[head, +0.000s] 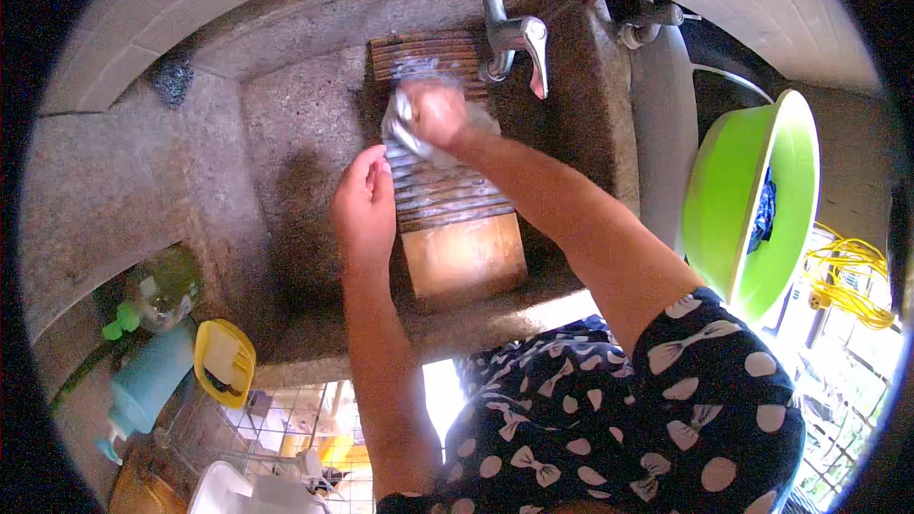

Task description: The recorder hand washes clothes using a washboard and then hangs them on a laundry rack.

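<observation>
A wooden washboard with dark ridges and a smooth lower end leans in a stone sink. Whitish suds cover part of its ridges. My right hand, blurred, is closed on a wet, pale cloth lying against the upper ridges. At the board's left edge is my left hand, its fingers curled and their tips touching or close to the edge; whether they grip it is not plain. Above and to the right of my right hand, a metal faucet with a lever handle reaches over the sink.
A green basin holding blue fabric stands at the right, near a coiled yellow cord. Left of the sink are a blue pump bottle, a yellow dish and a clear rounded container. A dark scrubber rests on the left ledge.
</observation>
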Demonstrator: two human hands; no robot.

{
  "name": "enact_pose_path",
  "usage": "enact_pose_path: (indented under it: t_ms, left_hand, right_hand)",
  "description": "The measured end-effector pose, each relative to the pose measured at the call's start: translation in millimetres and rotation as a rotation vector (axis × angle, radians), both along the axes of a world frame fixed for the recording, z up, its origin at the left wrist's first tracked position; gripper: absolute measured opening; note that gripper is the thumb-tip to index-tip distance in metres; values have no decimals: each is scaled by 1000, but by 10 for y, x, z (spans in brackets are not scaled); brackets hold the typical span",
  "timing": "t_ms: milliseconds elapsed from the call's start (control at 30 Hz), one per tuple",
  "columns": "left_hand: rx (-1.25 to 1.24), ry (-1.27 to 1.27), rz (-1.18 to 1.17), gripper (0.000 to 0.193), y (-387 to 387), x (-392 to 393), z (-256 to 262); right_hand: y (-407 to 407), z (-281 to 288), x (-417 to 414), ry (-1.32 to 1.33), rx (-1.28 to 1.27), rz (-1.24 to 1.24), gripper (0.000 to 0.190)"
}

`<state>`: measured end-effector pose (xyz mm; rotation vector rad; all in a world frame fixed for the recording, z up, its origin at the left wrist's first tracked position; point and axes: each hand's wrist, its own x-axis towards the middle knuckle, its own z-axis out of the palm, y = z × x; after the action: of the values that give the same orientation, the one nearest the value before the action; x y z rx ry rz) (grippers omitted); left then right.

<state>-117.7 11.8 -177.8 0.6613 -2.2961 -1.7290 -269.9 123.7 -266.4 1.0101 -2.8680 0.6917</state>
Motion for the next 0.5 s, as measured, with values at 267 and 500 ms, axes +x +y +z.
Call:
enact_pose_path:
  t_ms: [267,500]
  left_hand:
    - [-85,-61,4,22,-184,197,-73]
    - [12,52,-17,21,-60,26,-195]
  right_hand:
    - [-179,434,-92,-945,-1237,-348,15]
    - [792,28,-94,-219,-442,250,22]
